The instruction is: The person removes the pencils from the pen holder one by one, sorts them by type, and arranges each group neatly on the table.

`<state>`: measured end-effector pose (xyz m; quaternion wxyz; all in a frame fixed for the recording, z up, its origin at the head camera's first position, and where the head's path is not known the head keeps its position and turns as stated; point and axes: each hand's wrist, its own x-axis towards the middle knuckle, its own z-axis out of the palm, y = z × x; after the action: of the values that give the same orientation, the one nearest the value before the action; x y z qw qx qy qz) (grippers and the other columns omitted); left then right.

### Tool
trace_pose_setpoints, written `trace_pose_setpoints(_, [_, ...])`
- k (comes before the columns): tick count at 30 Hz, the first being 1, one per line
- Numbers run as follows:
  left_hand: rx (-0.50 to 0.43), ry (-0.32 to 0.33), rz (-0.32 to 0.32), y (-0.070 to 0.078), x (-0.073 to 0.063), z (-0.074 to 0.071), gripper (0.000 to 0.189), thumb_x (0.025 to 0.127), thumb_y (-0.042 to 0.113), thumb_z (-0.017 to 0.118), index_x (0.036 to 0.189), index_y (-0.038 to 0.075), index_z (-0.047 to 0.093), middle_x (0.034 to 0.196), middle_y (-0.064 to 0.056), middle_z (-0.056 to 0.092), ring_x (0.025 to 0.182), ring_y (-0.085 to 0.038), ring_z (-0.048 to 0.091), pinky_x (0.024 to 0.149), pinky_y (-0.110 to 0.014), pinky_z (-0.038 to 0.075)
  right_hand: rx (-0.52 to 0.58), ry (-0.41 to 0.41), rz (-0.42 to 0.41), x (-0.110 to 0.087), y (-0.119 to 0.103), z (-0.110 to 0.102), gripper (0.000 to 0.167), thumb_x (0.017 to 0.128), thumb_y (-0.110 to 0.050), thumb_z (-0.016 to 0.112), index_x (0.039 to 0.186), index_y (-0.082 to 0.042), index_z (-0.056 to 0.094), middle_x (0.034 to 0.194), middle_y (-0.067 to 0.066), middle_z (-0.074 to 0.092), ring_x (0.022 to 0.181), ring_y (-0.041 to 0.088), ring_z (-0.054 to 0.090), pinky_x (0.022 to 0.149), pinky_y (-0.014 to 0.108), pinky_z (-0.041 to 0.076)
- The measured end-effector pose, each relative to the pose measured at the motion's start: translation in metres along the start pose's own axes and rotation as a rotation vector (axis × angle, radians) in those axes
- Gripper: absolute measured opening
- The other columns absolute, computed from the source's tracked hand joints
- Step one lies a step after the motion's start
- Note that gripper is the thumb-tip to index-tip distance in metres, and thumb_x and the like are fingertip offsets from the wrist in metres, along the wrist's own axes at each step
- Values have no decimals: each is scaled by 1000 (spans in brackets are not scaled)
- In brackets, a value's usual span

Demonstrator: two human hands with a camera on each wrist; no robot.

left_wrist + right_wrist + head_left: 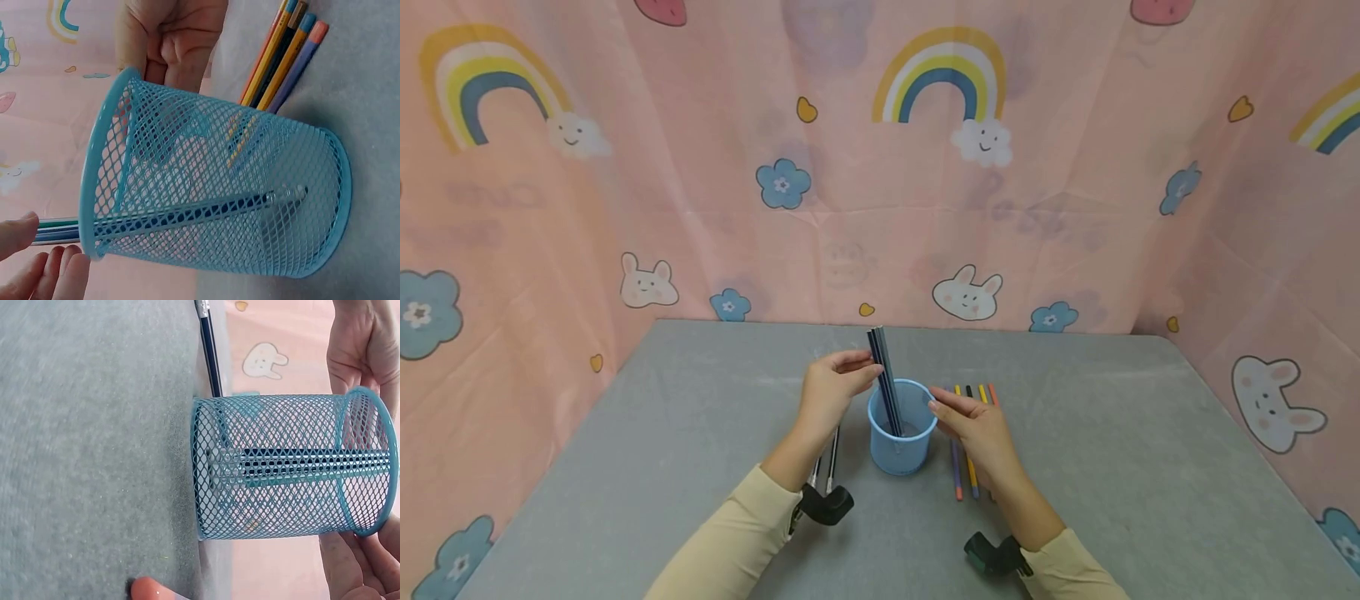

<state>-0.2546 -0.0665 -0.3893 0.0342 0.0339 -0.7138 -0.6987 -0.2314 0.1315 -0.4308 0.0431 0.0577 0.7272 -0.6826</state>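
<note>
A light blue mesh pen holder (898, 454) stands upright on the grey table. Several slim dark pens (889, 392) lean inside it, their clear lower ends near its bottom in the left wrist view. My left hand (831, 387) pinches these pens near their upper ends, just above the rim. At the holder's right side, my right hand (977, 433) grips the rim (389, 456) between thumb and fingers. Right of the holder lie several colored pencils (290, 62), partly hidden beneath the right hand in the head view.
More dark sticks (832, 458) with silvery ends lie left of the holder, partly behind the left wrist. One orange-red rounded end (147, 589) shows near the right wrist camera. A pink patterned curtain (850, 233) hangs behind the table (700, 433).
</note>
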Motion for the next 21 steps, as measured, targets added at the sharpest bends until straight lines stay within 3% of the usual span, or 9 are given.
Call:
trace_pose_setpoints(6, [-22,22,21,-4,2,5,29,87,3,75,112,-8,69,110,-25,72,86,-12,71,80,-27,62,-14,1,3,-1,-2,0,36,95,-18,67,128,-4,66,132,14,66,114,13,67,96,30,56])
trace_pose_setpoints(14, [26,60,60,-7,4,7,23,87,4,75,106,-8,70,104,-23,73,81,-12,70,78,-25,62,-20,-2,0,0,0,0,35,96,-18,67,129,-4,66,132,13,66,114,11,66,94,27,57])
trace_pose_setpoints(21, [25,87,83,5,-1,4,21,88,7,74,107,-2,71,106,-17,73,90,-17,72,82,-26,62,-16,3,-2,-1,-1,0,35,96,-18,67,129,-4,66,132,13,66,113,10,67,94,27,57])
